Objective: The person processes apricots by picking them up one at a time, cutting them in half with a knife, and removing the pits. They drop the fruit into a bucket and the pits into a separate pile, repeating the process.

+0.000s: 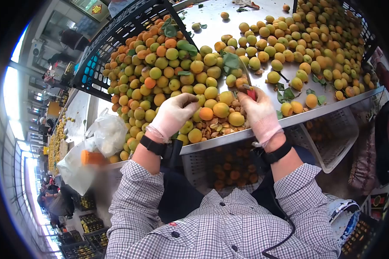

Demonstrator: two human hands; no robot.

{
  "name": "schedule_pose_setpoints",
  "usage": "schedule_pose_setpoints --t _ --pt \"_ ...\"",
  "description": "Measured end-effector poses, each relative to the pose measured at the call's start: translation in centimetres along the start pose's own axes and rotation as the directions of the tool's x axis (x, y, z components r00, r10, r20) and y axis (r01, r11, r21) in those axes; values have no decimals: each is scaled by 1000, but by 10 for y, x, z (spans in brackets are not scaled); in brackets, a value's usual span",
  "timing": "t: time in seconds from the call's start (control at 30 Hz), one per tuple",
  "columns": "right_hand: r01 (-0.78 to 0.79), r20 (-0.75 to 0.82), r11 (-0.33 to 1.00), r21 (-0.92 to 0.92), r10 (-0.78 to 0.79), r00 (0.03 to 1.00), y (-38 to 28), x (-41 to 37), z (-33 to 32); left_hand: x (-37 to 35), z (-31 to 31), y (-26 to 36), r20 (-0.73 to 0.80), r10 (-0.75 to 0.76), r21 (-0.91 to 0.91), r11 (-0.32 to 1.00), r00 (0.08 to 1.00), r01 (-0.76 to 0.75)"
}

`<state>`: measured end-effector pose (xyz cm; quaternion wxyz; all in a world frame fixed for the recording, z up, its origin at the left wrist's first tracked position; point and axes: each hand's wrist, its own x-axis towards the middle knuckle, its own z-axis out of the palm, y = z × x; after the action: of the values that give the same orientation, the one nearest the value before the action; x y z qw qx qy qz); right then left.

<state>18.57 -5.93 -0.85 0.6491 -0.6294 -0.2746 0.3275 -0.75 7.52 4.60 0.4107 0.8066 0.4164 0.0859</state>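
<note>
My left hand (175,114), in a thin white glove, reaches over the near edge of a big heap of yellow-green and orange apricots (160,64). Its fingers are bent and apart from the thumb, with the fingertips right at a yellow apricot (210,93). Opposite it, my right hand (260,112), gloved too, is closed around a small red-handled tool (250,92); its working end is mostly hidden. Between the hands lie brown apricot pits (218,128), with an orange apricot (206,113) and several yellow ones above them.
A black crate (112,34) lies tipped behind the heap. More apricots (307,47) cover the metal table (216,32) at right. Under its edge stand white baskets (333,159) with fruit. Left are a plastic bag (106,136) and an orange cup-like object (94,158); people work farther off.
</note>
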Motion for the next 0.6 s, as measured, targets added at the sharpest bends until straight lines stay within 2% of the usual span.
schedule_pose_setpoints --t 0.03,0.07,0.1,0.13,0.17,0.23,0.27,0.3,0.37,0.43,0.5,0.57,0.6 --pt "-1 -7 1000 -4 1 1000 1 2 -6 -1 3 2 6 4 -3 1000 1000 -4" --pt "90 56 984 -157 -82 995 2 5 -12 -1 6 2 34 112 219 969 993 -117" --pt "188 131 936 -298 -155 979 4 10 -15 -1 8 2 81 213 428 875 974 -227" --pt "195 202 880 -433 -116 973 16 15 -15 -1 13 4 85 206 435 873 975 -222" --pt "197 202 880 -432 -118 972 16 15 -12 1 17 1 83 208 436 872 975 -223" --pt "370 377 639 -674 -133 917 14 12 4 8 27 -9 120 292 548 778 949 -308" --pt "338 436 629 -700 3 900 0 10 11 11 30 -11 131 295 577 754 947 -315" --pt "395 479 596 -700 -19 878 8 12 19 12 32 -13 129 293 582 751 947 -312" --pt "390 489 528 -754 56 871 7 13 31 12 34 -16 106 199 601 768 974 -222" --pt "399 509 512 -761 89 856 3 15 36 4 31 -19 66 244 559 794 967 -239" --pt "412 530 492 -767 123 839 3 16 38 -9 25 -12 -18 153 358 924 988 -136" --pt "405 509 496 -768 89 856 8 17 38 -21 20 -14 -44 106 303 949 993 -88" --pt "411 499 511 -755 39 866 8 19 38 -28 15 -11 -62 -28 -25 999 998 26"
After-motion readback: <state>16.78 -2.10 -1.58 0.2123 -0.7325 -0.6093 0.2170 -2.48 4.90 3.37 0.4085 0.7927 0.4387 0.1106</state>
